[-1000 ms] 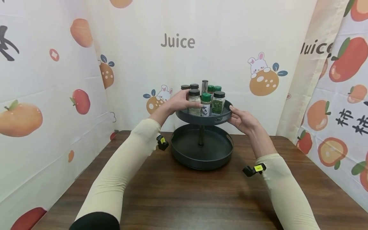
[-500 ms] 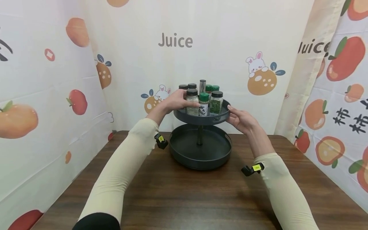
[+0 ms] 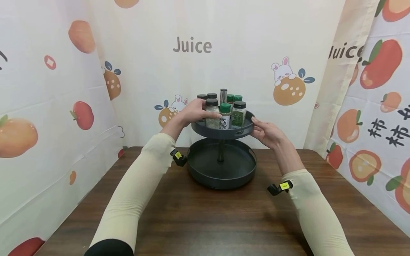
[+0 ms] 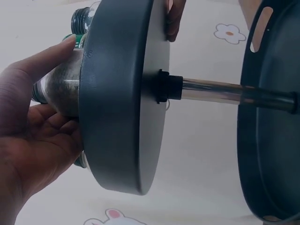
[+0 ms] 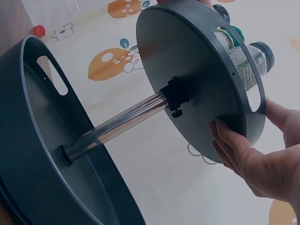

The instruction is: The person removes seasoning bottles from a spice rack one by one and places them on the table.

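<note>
Judge placement of jars on the upper tray well advanced. Find standing upright there a black-lidded jar, a green-lidded jar and a jar of green flakes, with further lids visible behind. Note mounting of the upper tray above the lower tray on a central pole, collar against the tray underside. Treat as outstanding: release by both hands, and possibly minor adjustment of jar position. See no jar on the visible floor of the lower tray; cannot tell of any need for one.

Note left hand clamped round the black-lidded jar, thumb laid across the front, tip close to the green-lidded jar, contact uncertain. Note right hand clamped on the opposite rim of the upper tray, thumb against the wall, fingers curled beneath. Observe both forearms extended forward over the table, converging on the upper tray from either side
</note>
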Available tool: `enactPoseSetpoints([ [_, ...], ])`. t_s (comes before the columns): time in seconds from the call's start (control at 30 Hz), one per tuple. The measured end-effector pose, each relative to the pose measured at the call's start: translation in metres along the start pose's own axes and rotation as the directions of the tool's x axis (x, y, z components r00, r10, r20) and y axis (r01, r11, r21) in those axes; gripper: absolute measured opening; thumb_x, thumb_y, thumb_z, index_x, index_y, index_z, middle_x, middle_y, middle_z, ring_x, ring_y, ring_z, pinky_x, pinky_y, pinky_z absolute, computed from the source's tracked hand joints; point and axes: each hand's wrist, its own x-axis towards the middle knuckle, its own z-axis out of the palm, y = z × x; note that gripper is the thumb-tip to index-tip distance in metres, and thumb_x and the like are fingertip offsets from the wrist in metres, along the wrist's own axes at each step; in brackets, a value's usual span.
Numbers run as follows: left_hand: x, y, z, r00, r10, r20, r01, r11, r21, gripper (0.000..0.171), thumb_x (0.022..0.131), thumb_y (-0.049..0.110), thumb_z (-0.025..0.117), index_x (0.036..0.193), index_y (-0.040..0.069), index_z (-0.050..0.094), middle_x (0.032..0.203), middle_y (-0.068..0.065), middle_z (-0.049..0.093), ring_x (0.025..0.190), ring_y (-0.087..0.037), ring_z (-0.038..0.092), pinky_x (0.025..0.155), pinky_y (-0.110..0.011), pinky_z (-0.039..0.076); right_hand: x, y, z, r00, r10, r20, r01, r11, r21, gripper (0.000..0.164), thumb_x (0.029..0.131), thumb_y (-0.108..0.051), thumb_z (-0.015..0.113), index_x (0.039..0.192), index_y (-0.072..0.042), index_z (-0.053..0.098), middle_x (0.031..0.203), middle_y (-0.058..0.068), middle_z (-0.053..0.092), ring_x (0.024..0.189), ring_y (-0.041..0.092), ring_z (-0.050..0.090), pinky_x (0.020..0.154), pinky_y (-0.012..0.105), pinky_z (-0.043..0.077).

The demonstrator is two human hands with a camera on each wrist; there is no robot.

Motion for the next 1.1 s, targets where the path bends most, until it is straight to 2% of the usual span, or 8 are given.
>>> enactPoseSetpoints([
  [0.17, -0.002, 0.007, -0.005, 1.000, 0.003, -0.023, -0.004, 1.000, -0.028, 0.062, 0.078, 0.047, 0.079, 0.117, 0.004, 0.059, 0.092, -0.011, 0.057, 0.079, -0.027, 0.051, 0.067, -0.038, 0.041, 0.000, 0.001, -0.001, 1.000, -0.002, 0.008, 0.002, 1.000, 0.000, 0.069, 0.092, -0.021, 0.068, 0.147, 0.006, 0.036, 0.107, 0.013, 0.070, 0.096, 0.020, 0.070, 0.083, 0.029, 0.058],
  [0.27, -0.004, 0.015, -0.009, 0.999, 0.024, -0.029, -0.025, 0.999, -0.042, 0.055, 0.079, 0.046, 0.078, 0.110, 0.003, 0.061, 0.085, -0.009, 0.059, 0.072, -0.022, 0.051, 0.063, -0.036, 0.042, 0.000, 0.003, -0.002, 1.000, -0.008, 0.011, 0.009, 1.000, -0.002, 0.058, 0.093, -0.021, 0.067, 0.140, 0.005, 0.045, 0.103, 0.012, 0.071, 0.094, 0.020, 0.070, 0.082, 0.029, 0.059],
  [0.37, -0.005, 0.026, -0.014, 0.998, 0.052, -0.020, -0.053, 0.998, -0.046, 0.052, 0.080, 0.044, 0.078, 0.107, 0.003, 0.061, 0.073, -0.006, 0.052, 0.064, -0.019, 0.047, 0.060, -0.034, 0.040, 0.000, 0.002, -0.004, 1.000, -0.010, 0.013, 0.010, 1.000, 0.009, 0.045, 0.092, -0.020, 0.068, 0.128, 0.003, 0.054, 0.099, 0.012, 0.071, 0.092, 0.020, 0.071, 0.082, 0.029, 0.059],
  [0.5, -0.008, 0.041, -0.018, 0.998, 0.056, 0.008, -0.056, 0.997, -0.061, 0.051, 0.081, 0.041, 0.078, 0.110, 0.003, 0.061, 0.080, -0.009, 0.060, 0.070, -0.021, 0.055, 0.066, -0.035, 0.045, 0.000, 0.002, -0.003, 1.000, -0.007, 0.019, 0.006, 1.000, 0.023, 0.041, 0.091, -0.020, 0.069, 0.123, 0.003, 0.057, 0.099, 0.013, 0.071, 0.092, 0.021, 0.071, 0.081, 0.030, 0.059],
  [0.6, -0.010, 0.050, -0.018, 0.998, 0.047, 0.028, -0.045, 0.997, -0.060, 0.050, 0.080, 0.040, 0.079, 0.110, 0.003, 0.063, 0.095, -0.013, 0.069, 0.081, -0.024, 0.064, 0.074, -0.038, 0.051, 0.001, 0.001, -0.002, 1.000, -0.005, 0.015, 0.004, 1.000, 0.017, 0.045, 0.091, -0.020, 0.069, 0.126, 0.003, 0.054, 0.099, 0.012, 0.071, 0.092, 0.021, 0.071, 0.081, 0.030, 0.059],
  [0.87, -0.016, 0.060, -0.016, 0.998, 0.050, 0.040, -0.047, 0.995, -0.084, 0.049, 0.080, 0.039, 0.080, 0.110, 0.005, 0.063, 0.096, -0.013, 0.070, 0.085, -0.025, 0.067, 0.074, -0.036, 0.053, 0.000, -0.001, -0.002, 1.000, -0.010, 0.007, 0.010, 1.000, 0.002, 0.066, 0.091, -0.021, 0.069, 0.144, 0.005, 0.039, 0.104, 0.012, 0.069, 0.095, 0.020, 0.070, 0.082, 0.030, 0.059],
  [1.1, -0.027, 0.068, -0.005, 0.993, 0.100, 0.057, -0.096, 0.993, -0.068, 0.046, 0.080, 0.037, 0.080, 0.107, 0.003, 0.067, 0.089, -0.015, 0.073, 0.078, -0.026, 0.070, 0.077, -0.044, 0.055, 0.000, 0.000, -0.001, 1.000, -0.009, 0.005, 0.009, 1.000, -0.006, 0.063, 0.091, -0.022, 0.069, 0.141, 0.005, 0.042, 0.102, 0.011, 0.069, 0.094, 0.019, 0.070, 0.082, 0.030, 0.059],
])
